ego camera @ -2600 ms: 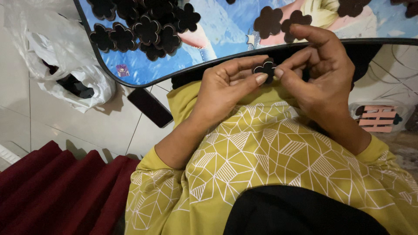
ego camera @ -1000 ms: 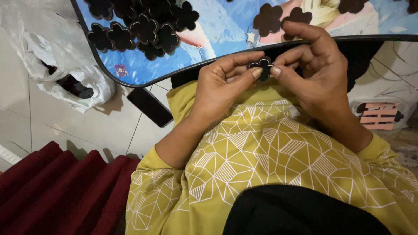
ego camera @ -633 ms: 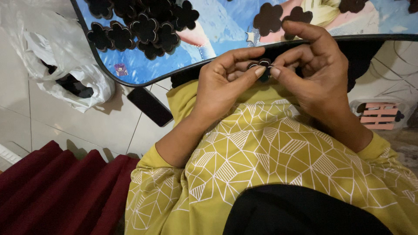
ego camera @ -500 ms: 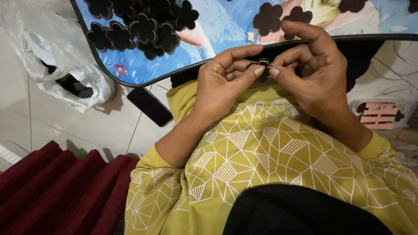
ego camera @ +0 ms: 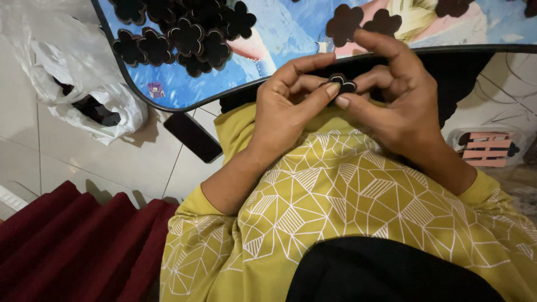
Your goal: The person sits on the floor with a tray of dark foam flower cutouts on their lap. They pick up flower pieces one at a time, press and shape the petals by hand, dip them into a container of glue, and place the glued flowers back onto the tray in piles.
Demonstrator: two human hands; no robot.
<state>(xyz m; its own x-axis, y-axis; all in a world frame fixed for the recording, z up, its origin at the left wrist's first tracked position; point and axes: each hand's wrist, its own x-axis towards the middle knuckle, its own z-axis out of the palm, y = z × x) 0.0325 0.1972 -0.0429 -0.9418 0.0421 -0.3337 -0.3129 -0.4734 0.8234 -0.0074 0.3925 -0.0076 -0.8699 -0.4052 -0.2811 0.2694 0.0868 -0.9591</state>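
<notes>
My left hand (ego camera: 288, 106) and my right hand (ego camera: 394, 98) meet above my lap, both pinching one small dark flower-shaped piece (ego camera: 340, 84) between thumbs and fingertips. The piece is mostly hidden by my fingers. Just beyond my hands lies a low tray table (ego camera: 291, 33) with a blue cartoon picture on top. A pile of similar dark flower pieces (ego camera: 182, 31) sits at its left, and two more flower pieces (ego camera: 363, 23) lie right above my hands.
A white plastic bag (ego camera: 72, 84) with dark contents lies on the tiled floor at left. A black phone (ego camera: 193, 137) rests on the floor under the table edge. A dark red cushion (ego camera: 72, 240) is at lower left, a pink patterned item (ego camera: 484, 148) at right.
My hands have stayed together on the flower piece, with only small finger shifts around it. My left thumb has moved closer onto the piece.
</notes>
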